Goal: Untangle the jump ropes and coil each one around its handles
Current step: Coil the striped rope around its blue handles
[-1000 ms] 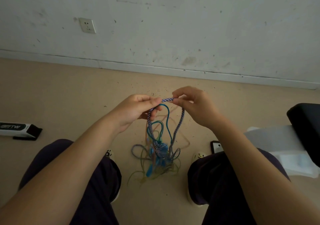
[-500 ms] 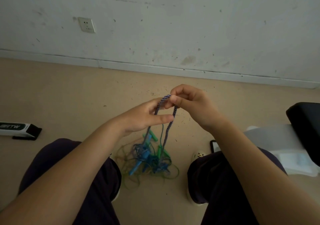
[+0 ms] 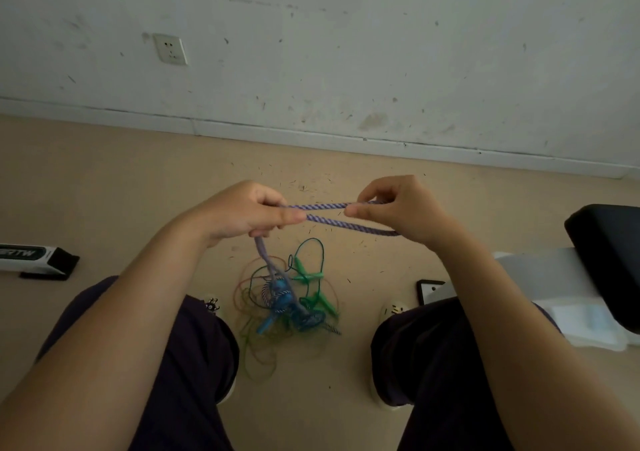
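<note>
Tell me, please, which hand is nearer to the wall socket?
The left hand. It sits below and slightly right of the wall socket, gripping the purple rope; the right hand grips that rope much farther to the right.

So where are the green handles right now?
In the head view, the green handles lie on the floor between the person's knees, on the right side of the tangled ropes, just right of the blue handles.
</note>
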A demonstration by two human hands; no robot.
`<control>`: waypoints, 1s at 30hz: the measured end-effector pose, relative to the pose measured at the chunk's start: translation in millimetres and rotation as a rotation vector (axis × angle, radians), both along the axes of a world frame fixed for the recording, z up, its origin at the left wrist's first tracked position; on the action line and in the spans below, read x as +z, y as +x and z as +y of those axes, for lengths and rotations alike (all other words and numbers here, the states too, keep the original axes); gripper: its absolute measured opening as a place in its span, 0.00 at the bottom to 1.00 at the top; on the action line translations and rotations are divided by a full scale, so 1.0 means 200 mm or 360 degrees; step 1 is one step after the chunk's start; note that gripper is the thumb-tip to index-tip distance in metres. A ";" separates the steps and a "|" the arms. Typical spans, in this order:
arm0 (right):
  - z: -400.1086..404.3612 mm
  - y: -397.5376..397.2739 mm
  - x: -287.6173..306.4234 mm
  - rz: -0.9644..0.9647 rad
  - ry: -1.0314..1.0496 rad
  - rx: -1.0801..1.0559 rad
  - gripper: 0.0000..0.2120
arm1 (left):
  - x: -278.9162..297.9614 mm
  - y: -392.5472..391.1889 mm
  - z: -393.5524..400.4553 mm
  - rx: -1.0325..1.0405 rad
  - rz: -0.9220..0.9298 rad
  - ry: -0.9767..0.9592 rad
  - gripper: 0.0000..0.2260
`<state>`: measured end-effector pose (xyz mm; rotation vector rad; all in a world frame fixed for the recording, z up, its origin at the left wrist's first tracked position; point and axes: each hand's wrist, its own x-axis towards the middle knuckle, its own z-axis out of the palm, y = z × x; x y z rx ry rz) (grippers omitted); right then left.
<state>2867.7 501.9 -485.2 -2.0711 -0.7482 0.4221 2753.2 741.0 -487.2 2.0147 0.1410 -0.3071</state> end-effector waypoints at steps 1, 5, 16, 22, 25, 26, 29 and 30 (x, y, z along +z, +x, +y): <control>-0.03 0.02 0.00 -0.0040 0.0025 -0.0047 0.20 | 0.00 -0.01 0.04 0.0040 -0.0046 -0.0026 0.23; -0.10 0.07 0.00 -0.0126 0.0064 -0.0067 0.23 | -0.01 -0.04 0.08 0.0146 -0.0151 -0.0120 0.22; 0.08 -0.15 -0.08 0.0467 0.0019 0.0474 0.11 | -0.06 -0.02 -0.17 -0.0047 -0.0098 -0.0299 0.15; 0.06 -0.12 -0.03 0.0439 0.0065 0.0306 0.11 | -0.04 0.00 -0.08 -0.0100 -0.0066 -0.0078 0.09; 0.00 -0.07 -0.01 0.0226 0.0290 0.0085 0.15 | -0.01 -0.02 -0.02 -0.0134 0.0009 -0.0064 0.13; -0.02 -0.04 -0.01 0.0165 0.0395 -0.0031 0.15 | 0.00 -0.03 0.00 -0.0122 0.0023 -0.0050 0.14; -0.08 0.04 -0.01 0.0133 0.0562 -0.0233 0.15 | 0.01 -0.03 0.05 -0.0050 0.0009 0.0071 0.18; -0.09 0.04 -0.02 0.0136 0.0548 -0.0201 0.16 | 0.01 -0.04 0.05 -0.0025 -0.0014 0.0082 0.19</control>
